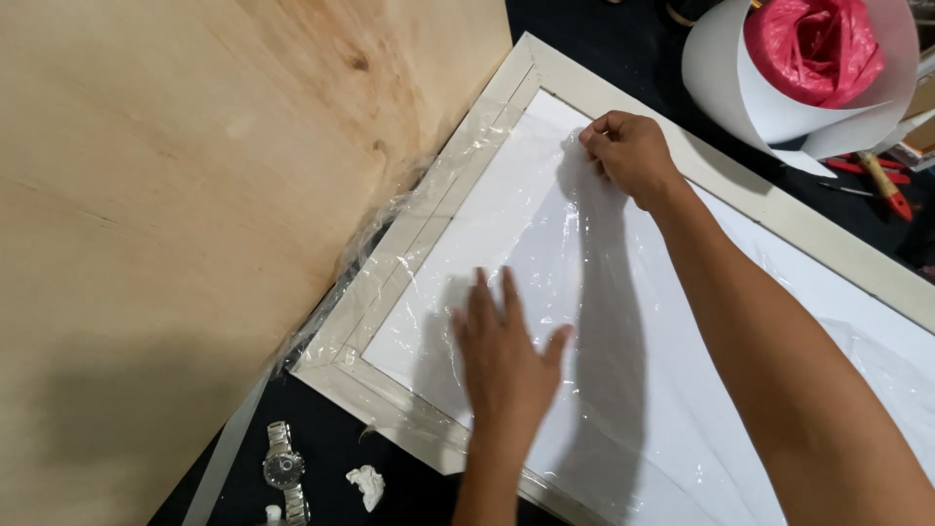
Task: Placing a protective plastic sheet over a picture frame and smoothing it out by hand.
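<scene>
- Far left, a big plywood sheet lies tilted over the frame's corner, so the wrap bunches up along its edge.
- A wristwatch and a crumpled paper scrap sit on the dark tabletop, looks like they're parked out of the way.
- Left hand is spread flat, pressing the clear plastic film onto the white panel, probably to keep it smooth.
- The pale picture frame lies flat on the tabletop, film over it.
- Right hand pinches the film near the frame's upper edge.
- Top right: a pink twine ball in a white paper roll, with red-handled pliers beside it.

left hand flat, right hand pinching
</scene>
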